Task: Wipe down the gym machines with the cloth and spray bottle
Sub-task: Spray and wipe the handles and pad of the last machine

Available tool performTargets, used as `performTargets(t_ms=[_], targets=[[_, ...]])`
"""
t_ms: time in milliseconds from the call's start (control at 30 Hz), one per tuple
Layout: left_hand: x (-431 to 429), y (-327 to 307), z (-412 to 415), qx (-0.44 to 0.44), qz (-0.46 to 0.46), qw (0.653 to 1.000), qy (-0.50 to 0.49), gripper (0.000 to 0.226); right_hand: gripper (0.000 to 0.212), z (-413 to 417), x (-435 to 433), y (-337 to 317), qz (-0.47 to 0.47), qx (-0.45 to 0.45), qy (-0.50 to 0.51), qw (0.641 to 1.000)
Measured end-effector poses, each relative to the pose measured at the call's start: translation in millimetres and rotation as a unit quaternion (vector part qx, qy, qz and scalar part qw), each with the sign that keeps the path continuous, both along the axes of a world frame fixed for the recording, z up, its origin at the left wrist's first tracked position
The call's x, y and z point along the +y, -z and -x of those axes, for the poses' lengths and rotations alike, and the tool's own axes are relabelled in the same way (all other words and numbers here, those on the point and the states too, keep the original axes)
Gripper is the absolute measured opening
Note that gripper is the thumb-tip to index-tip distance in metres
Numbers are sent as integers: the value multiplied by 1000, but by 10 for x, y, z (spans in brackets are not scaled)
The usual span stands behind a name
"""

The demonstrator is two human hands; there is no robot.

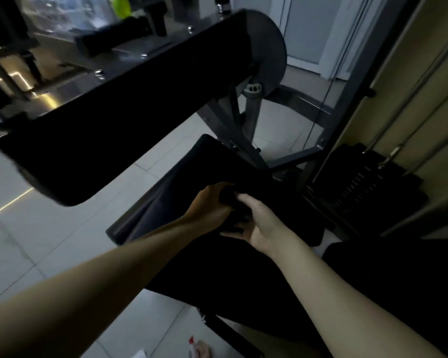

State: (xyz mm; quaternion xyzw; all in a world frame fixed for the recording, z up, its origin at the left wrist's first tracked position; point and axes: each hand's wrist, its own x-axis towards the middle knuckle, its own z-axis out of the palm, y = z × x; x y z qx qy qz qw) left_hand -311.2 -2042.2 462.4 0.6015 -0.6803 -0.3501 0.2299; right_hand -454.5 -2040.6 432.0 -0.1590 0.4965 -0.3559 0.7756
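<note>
Jointly, left hand (208, 206) and right hand (260, 224) grip a dark cloth (237, 211).

Dark cloth (230, 202) gripped between left hand (210, 208) and right hand (259, 223): outline lost against the black seat pad (204, 164) beneath. Left fingertips buried in it. Spray bottle (195, 347) cut off by bottom edge, red nozzle showing. Upper-left background blurred; yellow-green object (120, 6) there unidentifiable.

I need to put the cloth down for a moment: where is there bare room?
Bare floor tiles lie left of the seat pad, below the long black pad. Crowded: right side, by the weight stack, and near the spray bottle.
</note>
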Motion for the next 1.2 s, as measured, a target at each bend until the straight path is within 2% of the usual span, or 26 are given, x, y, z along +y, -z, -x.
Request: performTargets(t_ms=[67,167,267,333,367,433,500,533,633,733,800,933,1100,1200], targets=[[-139,64,219,-5,1,1000,28,47,34,212,-140,98,-16,-1,41,999],[-433,226,465,-36,-26,995,90,68,33,526,-452,345,-1,90,81,993],[-852,559,386,-123,-23,989,81,56,29,929,-855,520,15,190,94,977],[-1149,846,166,-230,13,973,26,53,28,1204,-1182,562,43,245,82,965],[-1265,968,69,-285,33,958,-3,56,30,1317,-1349,586,78,296,70,949],[-1418,1220,-21,-359,81,929,-20,67,33,1498,-1665,668,155,425,24,891],[-1461,1402,12,-396,130,909,28,75,35,1577,-1892,784,198,514,-41,834],[-1473,1502,43,-405,136,902,53,77,36,1615,-1976,887,212,526,-79,820],[-1489,1610,87,-432,129,891,59,79,31,1661,-2056,1214,195,507,-203,815],[-1494,1586,84,-444,122,886,60,80,25,1663,-2051,1428,146,475,-240,834],[-1512,1587,96,-443,111,888,61,80,20,1564,-2145,1450,144,468,-244,837],[-1525,1628,88,-459,107,880,67,80,16,1207,-2461,1403,204,468,-252,822],[-1534,1645,80,-465,105,876,73,81,24,343,-2925,1233,283,450,-186,826],[-1560,1645,86,-472,102,872,75,82,29,-112,-3077,1094,316,406,-176,839]])
